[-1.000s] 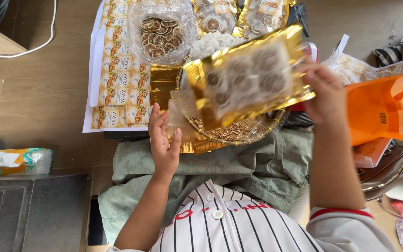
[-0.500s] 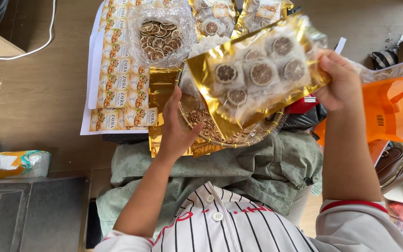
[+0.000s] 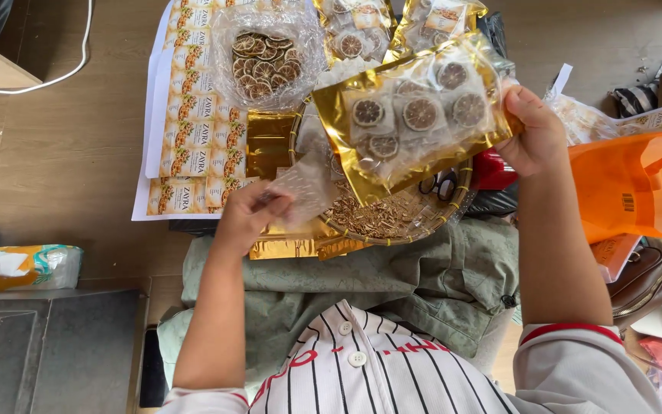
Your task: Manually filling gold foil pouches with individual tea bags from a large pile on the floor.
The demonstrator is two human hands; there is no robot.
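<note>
Holding the gold pouch up in our right hand, we grip its right edge with the fingers curled round it and the thumb pressed on the front. It hangs tilted above the woven tray, well clear of it. The pouch is shiny gold foil around the border, with a clear window in front; through the window we see several round dried citrus slices, pale with dark rinds, lying loose and overlapping. The foil is creased and catches the light.

Our left hand is lower, near the tray's left rim, with the fingertips pinched on a small clear plastic piece that looks crinkled and empty. Flat gold foil sheets lie beneath it.

Farther up, a clear bag of dried slices rests beside a sheet of printed labels. An orange bag lies at our right, a tissue pack at our left.
</note>
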